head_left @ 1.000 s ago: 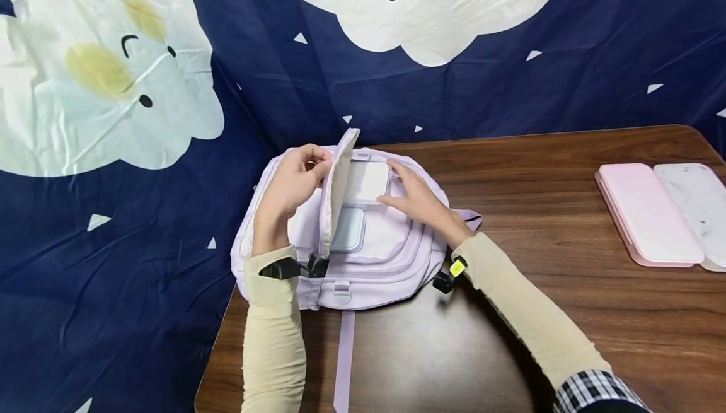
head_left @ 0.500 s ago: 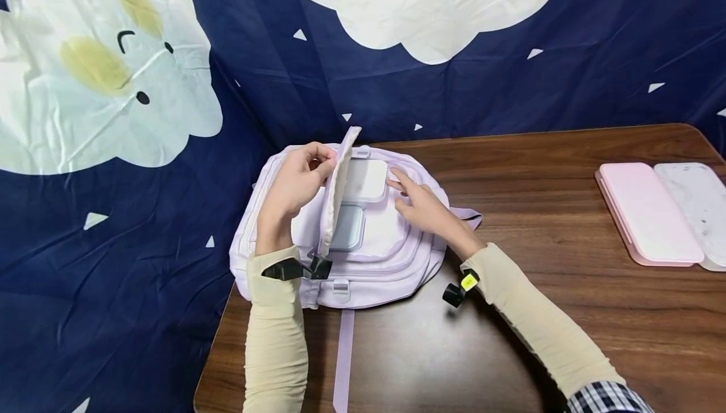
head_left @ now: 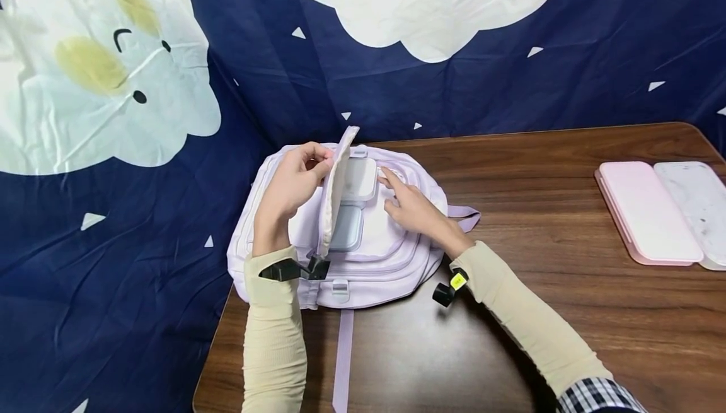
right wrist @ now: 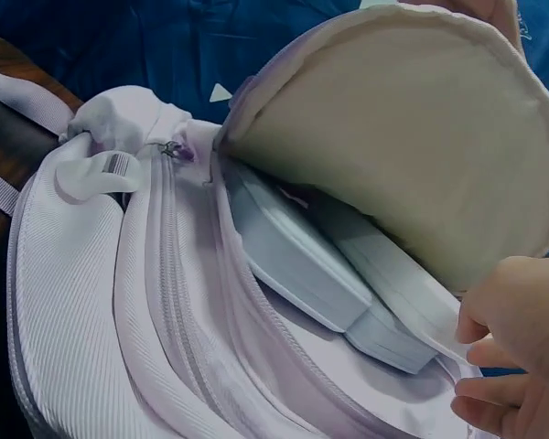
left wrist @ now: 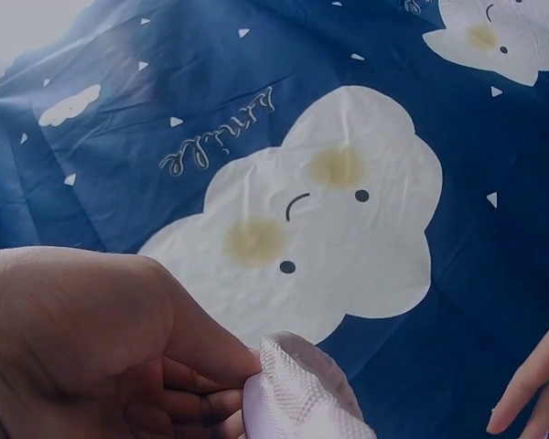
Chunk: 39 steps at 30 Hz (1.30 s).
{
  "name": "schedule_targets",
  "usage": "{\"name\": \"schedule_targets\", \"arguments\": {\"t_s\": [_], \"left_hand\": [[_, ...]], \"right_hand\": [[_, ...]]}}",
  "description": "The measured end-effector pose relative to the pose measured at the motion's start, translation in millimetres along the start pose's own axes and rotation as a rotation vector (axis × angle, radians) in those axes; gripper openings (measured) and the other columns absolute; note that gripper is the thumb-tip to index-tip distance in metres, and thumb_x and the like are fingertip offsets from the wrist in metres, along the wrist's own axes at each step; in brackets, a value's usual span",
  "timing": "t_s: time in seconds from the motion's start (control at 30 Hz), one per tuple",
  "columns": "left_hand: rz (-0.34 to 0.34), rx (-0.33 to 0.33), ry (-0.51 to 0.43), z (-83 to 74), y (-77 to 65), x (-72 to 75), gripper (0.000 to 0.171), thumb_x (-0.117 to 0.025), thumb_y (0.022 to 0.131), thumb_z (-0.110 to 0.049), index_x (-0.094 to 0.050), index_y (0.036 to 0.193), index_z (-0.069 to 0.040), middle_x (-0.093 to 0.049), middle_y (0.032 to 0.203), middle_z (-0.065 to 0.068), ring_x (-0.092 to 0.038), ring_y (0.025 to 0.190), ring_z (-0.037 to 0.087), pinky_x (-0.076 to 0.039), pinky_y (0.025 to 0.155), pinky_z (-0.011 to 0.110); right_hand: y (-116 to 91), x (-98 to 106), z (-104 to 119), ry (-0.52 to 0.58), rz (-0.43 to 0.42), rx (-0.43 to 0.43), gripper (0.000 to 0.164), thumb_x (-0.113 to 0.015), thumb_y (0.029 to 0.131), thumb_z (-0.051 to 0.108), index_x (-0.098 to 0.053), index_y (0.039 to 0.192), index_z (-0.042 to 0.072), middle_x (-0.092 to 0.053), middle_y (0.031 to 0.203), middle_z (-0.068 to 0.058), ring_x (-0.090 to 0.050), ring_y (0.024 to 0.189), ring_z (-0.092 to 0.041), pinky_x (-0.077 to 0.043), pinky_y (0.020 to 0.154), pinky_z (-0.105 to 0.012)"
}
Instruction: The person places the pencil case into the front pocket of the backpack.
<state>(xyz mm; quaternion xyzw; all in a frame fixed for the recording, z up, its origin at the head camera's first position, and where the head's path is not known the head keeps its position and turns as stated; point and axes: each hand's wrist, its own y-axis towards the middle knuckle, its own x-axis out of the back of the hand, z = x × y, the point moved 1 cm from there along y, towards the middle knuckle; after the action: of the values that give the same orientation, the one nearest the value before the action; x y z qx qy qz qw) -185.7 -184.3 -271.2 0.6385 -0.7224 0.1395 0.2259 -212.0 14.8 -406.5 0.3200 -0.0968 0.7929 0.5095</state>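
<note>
One pale-lilac fabric backpack (head_left: 397,277) lies on one brown wooden table (head_left: 539,255). Inside the backpack show one white rounded-square box (head_left: 360,180) and one blue-grey rounded-square box (head_left: 348,230), two boxes altogether. Two bare hands, one left hand (head_left: 291,181) and one right hand (head_left: 416,207), are at the backpack. To its right lie two flat oblong cases: one pink plastic case (head_left: 649,211) and one marbled white case (head_left: 696,205).

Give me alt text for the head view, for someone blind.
A person's left hand holds up the flap of a lavender backpack on a wooden table, the right hand near two pale boxes inside. A pink case and a white case lie at far right.
</note>
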Motion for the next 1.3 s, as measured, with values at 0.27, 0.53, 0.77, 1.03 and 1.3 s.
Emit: {"name": "schedule_targets", "arguments": {"t_s": [0.27,0.53,0.77,1.03,1.3], "left_hand": [[0.004,0.0,-0.017,2.8,0.4,-0.6,0.011,-0.051,0.094,-0.001,-0.058,0.099,0.006,-0.053,0.082,0.002,-0.05,0.067,0.007,-0.048,0.062,0.02],[-0.001,0.012,-0.007,3.2,-1.2,0.3,0.013,-0.051,0.095,-0.003,-0.058,0.101,0.007,-0.052,0.082,0.001,-0.051,0.069,0.006,-0.049,0.064,0.019],[-0.004,0.031,-0.015,4.2,-2.0,0.3,0.013,-0.051,0.095,-0.003,-0.058,0.102,0.006,-0.052,0.083,0.002,-0.052,0.07,0.007,-0.049,0.064,0.02],[-0.012,0.049,-0.013,4.1,-4.8,1.9,0.015,-0.051,0.094,-0.003,-0.057,0.103,0.007,-0.05,0.084,0.002,-0.052,0.071,0.006,-0.05,0.065,0.019],[-0.023,0.056,-0.026,4.6,-7.2,4.9,0.016,-0.052,0.095,-0.005,-0.057,0.103,0.008,-0.05,0.082,0.001,-0.051,0.07,0.006,-0.049,0.064,0.019]], "right_hand": [[-9,18,-3,0.017,-0.091,0.013,0.062,-0.051,0.089,0.007,-0.029,0.147,0.0,-0.05,0.138,-0.019,-0.054,0.121,-0.035,-0.043,0.103,-0.043],[-23,46,-10,0.072,-0.239,0.047,0.058,-0.053,0.088,0.001,-0.036,0.143,-0.001,-0.053,0.131,-0.023,-0.055,0.118,-0.035,-0.047,0.097,-0.045],[-42,66,-19,0.065,-0.343,0.03,0.054,-0.058,0.088,0.003,-0.042,0.14,0.001,-0.056,0.128,-0.021,-0.059,0.113,-0.035,-0.048,0.095,-0.048],[-66,84,-32,0.039,-0.374,-0.01,0.056,-0.062,0.088,0.004,-0.042,0.14,0.004,-0.056,0.129,-0.02,-0.057,0.115,-0.035,-0.048,0.094,-0.051],[-87,102,-44,0.0,-0.42,-0.024,0.056,-0.063,0.087,0.004,-0.042,0.14,0.003,-0.056,0.13,-0.021,-0.056,0.115,-0.035,-0.048,0.092,-0.047]]}}
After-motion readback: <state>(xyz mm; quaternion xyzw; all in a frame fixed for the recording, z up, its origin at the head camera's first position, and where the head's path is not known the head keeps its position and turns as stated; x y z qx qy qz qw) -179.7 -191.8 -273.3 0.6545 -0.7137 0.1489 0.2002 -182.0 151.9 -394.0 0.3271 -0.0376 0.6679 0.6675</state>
